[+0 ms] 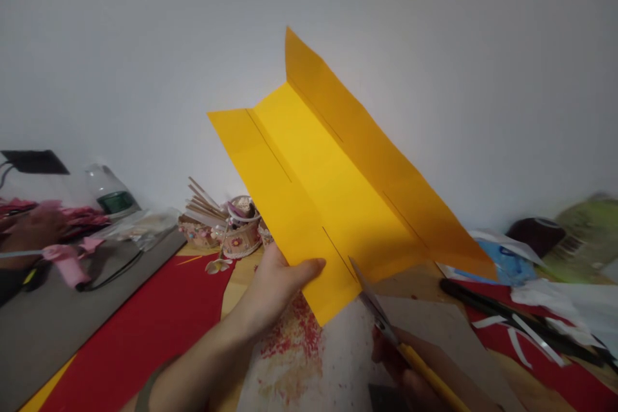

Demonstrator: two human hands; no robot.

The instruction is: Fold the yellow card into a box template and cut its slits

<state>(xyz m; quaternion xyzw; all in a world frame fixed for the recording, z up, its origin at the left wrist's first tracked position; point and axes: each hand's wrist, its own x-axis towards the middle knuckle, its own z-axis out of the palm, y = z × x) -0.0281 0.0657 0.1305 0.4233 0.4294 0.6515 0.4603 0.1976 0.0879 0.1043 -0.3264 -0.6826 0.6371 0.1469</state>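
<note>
At five o'clock our right hand (415,383) wraps the scissors (385,327); at seven our left hand (273,283) pinches the central yellow card (333,174), best held taut so blades (369,296) track the drawn line (339,253).

The bottle (112,193) is left of the containers (241,238), paper strips (535,338) right.

A craft workspace against a plain wall (434,45), with red paper (159,322), pink glue gun (67,265) and decorated pots (240,235).
</note>
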